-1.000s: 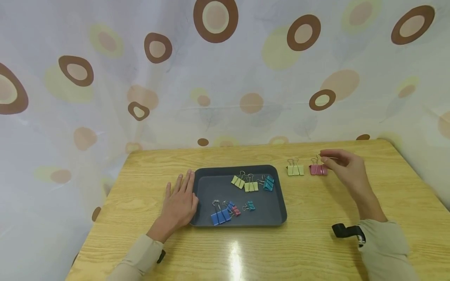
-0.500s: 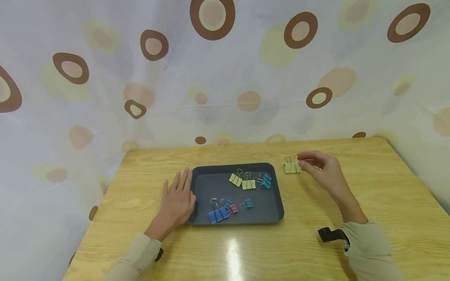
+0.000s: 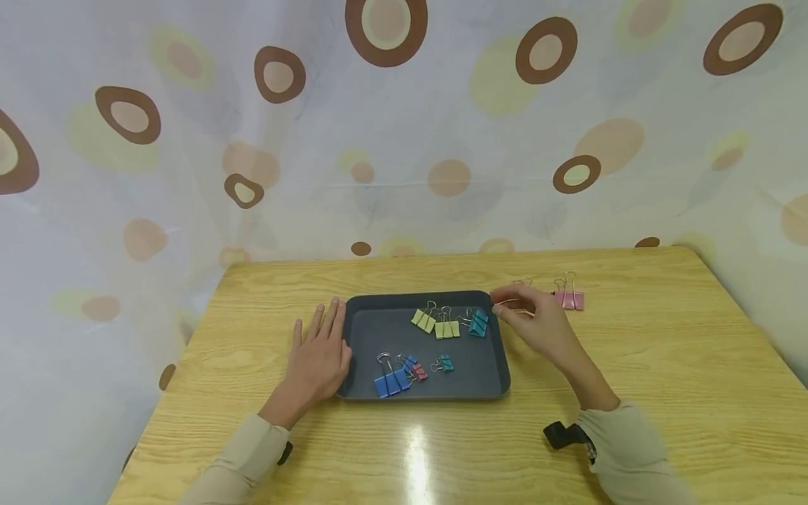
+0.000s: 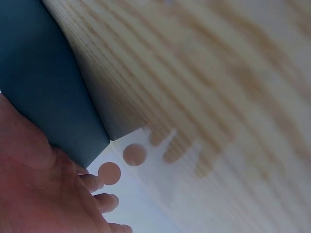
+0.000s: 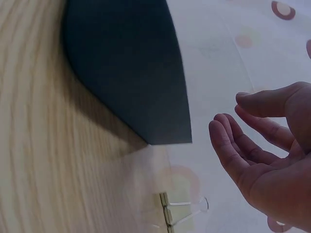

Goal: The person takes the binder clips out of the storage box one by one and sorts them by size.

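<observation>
My left hand [image 3: 313, 365] lies flat on the table along the left wall of a dark grey tray [image 3: 419, 394], fingers straight. In the head view, my right hand [image 3: 539, 324] hovers by the tray's upper right corner. The right wrist view shows its fingers loosely bent, with nothing between them. Close to these fingertips, a teal binder clip [image 3: 478, 323] lies in the tray. Two pale yellow binder clips [image 3: 447, 330] sit to its left. Outside the tray, another yellow binder clip [image 5: 167, 213] is mostly hidden behind my right hand in the head view.
A pink binder clip [image 3: 570, 301] stands on the table [image 3: 669, 365] to the right. Along the tray's front lie a large blue clip [image 3: 392, 383], small blue and pink clips [image 3: 419, 372] and a small teal clip [image 3: 447, 362]. A patterned curtain [image 3: 404, 140] hangs behind the table.
My right hand has moved left from the pink binder clip, past the yellow one, to the tray's corner. The pink clip shows again and the yellow one is covered. My left hand stays put.
</observation>
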{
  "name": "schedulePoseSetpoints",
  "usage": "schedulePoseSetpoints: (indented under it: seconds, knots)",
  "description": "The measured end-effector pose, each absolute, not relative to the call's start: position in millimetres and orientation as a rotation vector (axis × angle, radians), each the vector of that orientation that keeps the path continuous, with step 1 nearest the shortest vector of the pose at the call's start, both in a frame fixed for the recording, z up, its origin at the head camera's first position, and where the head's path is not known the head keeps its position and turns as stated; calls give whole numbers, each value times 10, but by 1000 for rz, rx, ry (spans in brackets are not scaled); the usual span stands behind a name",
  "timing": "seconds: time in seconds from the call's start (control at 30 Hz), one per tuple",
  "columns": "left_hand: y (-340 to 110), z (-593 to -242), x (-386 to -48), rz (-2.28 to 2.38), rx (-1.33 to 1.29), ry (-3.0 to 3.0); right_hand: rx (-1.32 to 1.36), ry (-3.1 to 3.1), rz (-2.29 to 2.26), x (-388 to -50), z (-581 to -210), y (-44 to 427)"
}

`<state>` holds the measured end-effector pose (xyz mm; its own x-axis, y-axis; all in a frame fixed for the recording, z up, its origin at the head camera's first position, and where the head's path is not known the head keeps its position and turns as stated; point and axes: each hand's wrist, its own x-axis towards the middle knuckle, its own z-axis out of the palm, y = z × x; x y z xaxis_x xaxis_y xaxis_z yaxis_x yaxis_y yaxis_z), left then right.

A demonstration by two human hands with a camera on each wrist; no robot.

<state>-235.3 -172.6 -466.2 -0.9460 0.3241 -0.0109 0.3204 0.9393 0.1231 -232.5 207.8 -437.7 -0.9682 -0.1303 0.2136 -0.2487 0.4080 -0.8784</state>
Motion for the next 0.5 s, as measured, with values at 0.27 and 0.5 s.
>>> schedulePoseSetpoints:
  seconds: [0.27, 0.5]
  knots:
    - [-1726, -4668, -2354, 186, 513, 3066, 379, -2606, 1632, -2291, -4462, 1819]
    - [-1734, -4670, -2348, 196, 506, 3071, 432, -2673, 1535, -2291, -4552, 1592]
